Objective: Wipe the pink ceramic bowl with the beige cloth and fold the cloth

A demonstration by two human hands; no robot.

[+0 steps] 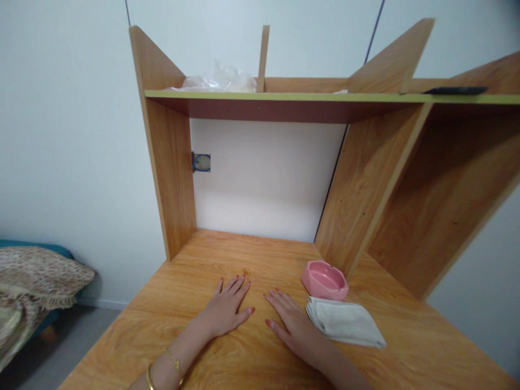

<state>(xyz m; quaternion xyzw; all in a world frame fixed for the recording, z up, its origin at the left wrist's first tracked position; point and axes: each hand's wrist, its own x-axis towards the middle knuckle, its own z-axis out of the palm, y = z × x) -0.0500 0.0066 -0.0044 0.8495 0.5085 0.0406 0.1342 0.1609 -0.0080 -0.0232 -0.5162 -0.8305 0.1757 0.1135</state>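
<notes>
My left hand [227, 307] lies palm down on the wooden desk [244, 357], fingers stretched out and thumb apart, holding nothing. To its right, my right hand [290, 324] rests flat on the same surface with its fingers extended. Beside the right hand is a folded pale grey cloth [347, 322]; in this view the hand's edge comes close to it, and I cannot tell whether they touch. Just behind the cloth stands a pink ashtray [325, 280] with notches in its rim.
Above the desk runs a shelf [300, 97] carrying a crumpled clear plastic bag [221, 80] and a flat dark object [455, 90]. Upright wooden panels [173, 179] flank the desk's back. An uncovered wall socket box [202, 162] shows blue wire. A sofa with a patterned throw [40, 271] is at left.
</notes>
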